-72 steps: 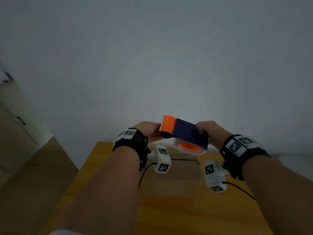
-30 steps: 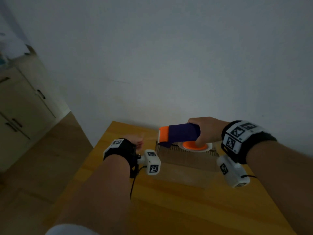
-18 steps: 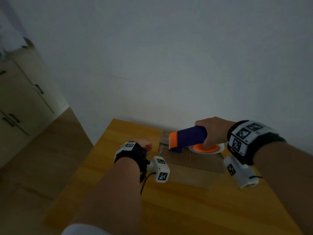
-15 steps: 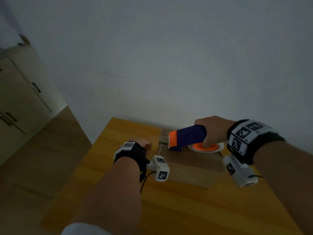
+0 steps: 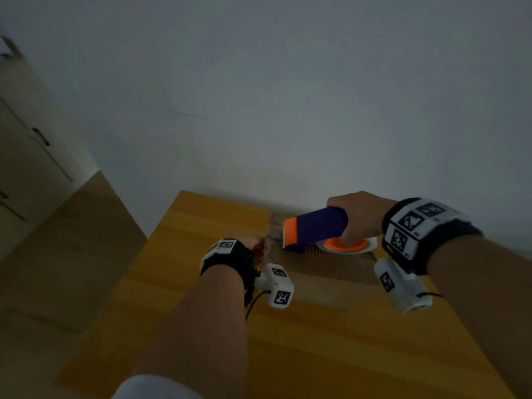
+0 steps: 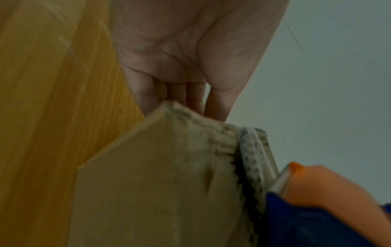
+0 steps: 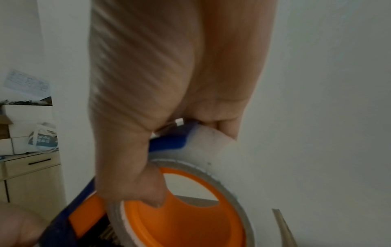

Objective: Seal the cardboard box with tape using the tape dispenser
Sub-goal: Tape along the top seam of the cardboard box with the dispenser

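A flat brown cardboard box (image 5: pixel 325 272) lies on the yellow wooden table (image 5: pixel 187 283) close to the wall. My right hand (image 5: pixel 359 217) grips the purple and orange tape dispenser (image 5: pixel 313 230), thumb in the orange hub, and holds it on the box's top near the left end. In the right wrist view the right hand (image 7: pixel 169 117) wraps the dispenser (image 7: pixel 182 217) and its white tape roll. My left hand (image 5: pixel 252 244) rests against the box's left end. In the left wrist view the left hand's fingers (image 6: pixel 180 93) run straight behind the box corner (image 6: pixel 158 192), tips hidden.
A grey wall (image 5: pixel 288 110) stands right behind the table. Pale cabinets (image 5: pixel 28 156) with dark handles stand at the far left, across brown floor (image 5: pixel 72 240). The table's left edge runs close beside my left forearm.
The dispenser, held in the air by both hands before, has come down onto the box in my right hand alone. My left hand dropped to the box's left end. Over the last half second little moved.
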Available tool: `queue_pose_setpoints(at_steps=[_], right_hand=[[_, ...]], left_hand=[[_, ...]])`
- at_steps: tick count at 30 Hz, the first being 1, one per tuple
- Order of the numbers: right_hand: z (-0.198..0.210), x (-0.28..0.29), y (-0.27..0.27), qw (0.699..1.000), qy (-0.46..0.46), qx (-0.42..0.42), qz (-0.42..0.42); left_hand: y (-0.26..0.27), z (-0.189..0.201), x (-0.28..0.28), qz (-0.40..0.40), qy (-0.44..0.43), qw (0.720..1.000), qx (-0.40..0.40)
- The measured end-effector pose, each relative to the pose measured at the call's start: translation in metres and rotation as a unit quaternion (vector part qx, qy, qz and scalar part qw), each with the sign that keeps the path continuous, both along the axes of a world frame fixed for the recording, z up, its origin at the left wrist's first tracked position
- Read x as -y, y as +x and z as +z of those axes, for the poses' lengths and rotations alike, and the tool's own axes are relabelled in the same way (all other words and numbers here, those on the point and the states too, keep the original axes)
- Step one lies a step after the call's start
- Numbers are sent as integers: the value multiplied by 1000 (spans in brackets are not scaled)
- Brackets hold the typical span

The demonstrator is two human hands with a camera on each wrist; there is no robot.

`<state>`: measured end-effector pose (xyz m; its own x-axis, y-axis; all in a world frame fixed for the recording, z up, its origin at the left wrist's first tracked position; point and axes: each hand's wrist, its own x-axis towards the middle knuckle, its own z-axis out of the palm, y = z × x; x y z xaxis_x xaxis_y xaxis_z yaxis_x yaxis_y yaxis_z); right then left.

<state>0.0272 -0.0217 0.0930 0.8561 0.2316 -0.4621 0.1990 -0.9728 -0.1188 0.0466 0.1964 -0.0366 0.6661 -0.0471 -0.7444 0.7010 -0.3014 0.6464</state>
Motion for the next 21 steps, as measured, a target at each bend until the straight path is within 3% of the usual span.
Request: queue_pose_setpoints(at_steps=[3, 6, 9, 11, 12, 14, 16, 21], right_hand=[[0, 0, 0, 1000, 1, 6, -1], [-1, 0, 0, 1000, -10, 19, 10], [-3, 2, 0, 1000, -9, 26, 8], [-4, 2, -1, 999, -13, 28, 8], [-3, 2, -2, 999, -14, 29, 7], [-2, 2, -3, 1000, -8, 30, 1], [-1, 4, -6, 1000, 12, 25, -8], [5, 0, -10, 998, 31, 52, 24]], left_hand=[[4, 0, 0, -95, 74, 993, 19], [3, 25, -3, -62, 84, 994, 45], [23, 11, -4, -62, 124, 988, 68], [41, -12, 0, -107, 163, 979, 58], [36, -3, 5, -126, 150, 979, 61], [13, 27, 16, -101, 107, 985, 89], [7, 33, 22, -82, 102, 984, 117], [10, 38, 34, -47, 201, 959, 195]])
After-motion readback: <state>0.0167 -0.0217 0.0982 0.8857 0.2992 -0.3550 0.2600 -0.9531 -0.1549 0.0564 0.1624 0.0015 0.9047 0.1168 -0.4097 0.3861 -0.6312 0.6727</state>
